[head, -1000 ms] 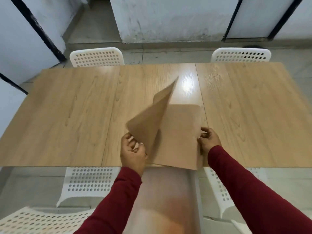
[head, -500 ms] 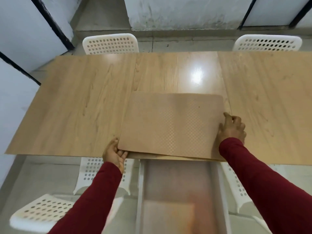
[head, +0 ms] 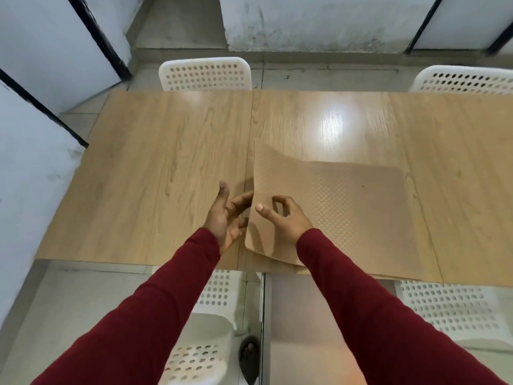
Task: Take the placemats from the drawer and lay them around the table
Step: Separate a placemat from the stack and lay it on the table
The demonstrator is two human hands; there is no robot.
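A stack of tan placemats (head: pixel 361 212) lies on the wooden table (head: pixel 166 173) at its near edge, right of centre. The top mat's left edge is curled up off the stack. My left hand (head: pixel 226 215) is just left of that edge, fingers reaching behind it and holding it up, thumb raised apart. My right hand (head: pixel 286 220) rests on the mat's upper face near the lifted edge, thumb and forefinger curled. Below the table edge the drawer (head: pixel 291 315) stands pulled out between my arms.
Two white perforated chairs (head: pixel 205 73) (head: pixel 466 79) stand at the far side. More white chairs (head: pixel 216 290) (head: pixel 449 304) are tucked under the near edge, one at the lower left (head: pixel 194 357). A sandalled foot (head: pixel 249 357) shows on the floor. Walls close off the left.
The top mat, raised a second ago, was laid flat on the stack. Now both hands have come to the stack's left edge, which is curled up. My view has shifted left.
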